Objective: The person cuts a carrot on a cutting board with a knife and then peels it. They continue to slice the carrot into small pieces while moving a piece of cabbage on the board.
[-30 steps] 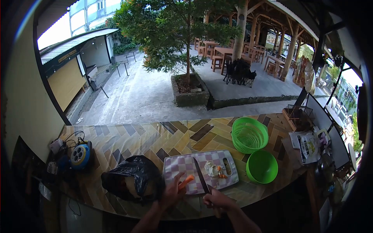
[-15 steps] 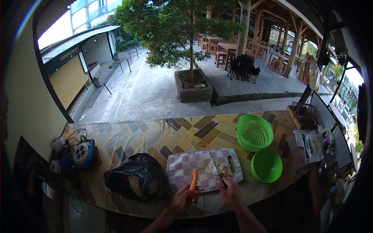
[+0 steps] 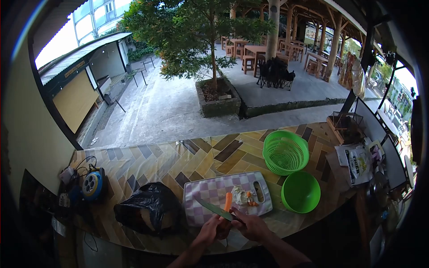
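Head view: cable reel [image 3: 92, 184] noted at the left end of the bench [image 3: 178, 158], black plastic bag [image 3: 145, 212] beside checked cutting board [image 3: 205, 191]. At the board's near edge the left hand [image 3: 212, 230] is seen; its grip cannot be told. On the board the carrot [image 3: 228, 202] is laid, with the knife [image 3: 214, 209] slanted at its near end, handle clenched in the right hand [image 3: 250, 224] grip. Rightmost: green colander [image 3: 286, 152], green bowl [image 3: 300, 192].

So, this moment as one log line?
right hand: grips knife | left hand: by knife | carrot: on cutting board
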Motion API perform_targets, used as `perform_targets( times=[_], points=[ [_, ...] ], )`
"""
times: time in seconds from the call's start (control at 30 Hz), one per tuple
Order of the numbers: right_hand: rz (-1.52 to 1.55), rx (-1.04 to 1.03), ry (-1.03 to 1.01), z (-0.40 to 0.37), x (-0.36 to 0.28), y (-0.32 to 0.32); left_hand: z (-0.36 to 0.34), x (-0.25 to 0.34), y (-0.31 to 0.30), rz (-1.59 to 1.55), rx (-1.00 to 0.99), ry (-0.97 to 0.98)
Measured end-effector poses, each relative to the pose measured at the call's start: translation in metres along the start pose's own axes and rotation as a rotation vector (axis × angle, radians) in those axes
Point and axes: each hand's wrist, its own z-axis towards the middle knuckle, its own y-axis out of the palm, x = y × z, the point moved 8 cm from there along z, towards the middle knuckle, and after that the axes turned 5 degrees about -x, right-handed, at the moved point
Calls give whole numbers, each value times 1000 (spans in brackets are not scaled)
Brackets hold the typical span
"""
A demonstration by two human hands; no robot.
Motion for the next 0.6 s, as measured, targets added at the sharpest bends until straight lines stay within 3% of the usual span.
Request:
perform_targets(
  times=[0.1, 0.2, 0.23, 0.33, 0.5, 0.6],
  points=[
    [17, -73, 34, 4, -3, -9, 5, 2, 1, 160, -29, 57],
    [69, -101, 31, 6, 1, -13, 1, -1, 4, 134, 88, 14],
    [98, -96, 19, 7, 4, -13, 2, 3, 15, 59, 32, 32],
    [548, -106, -39, 8, 10, -7, 2, 10, 31, -99, -48, 111],
    [714, -163, 71, 1, 31, 7, 9, -2, 3, -191, 8, 349],
    [734, -169, 65, -3, 33, 9, 0, -2, 5, -52, 77, 324]
  ],
)
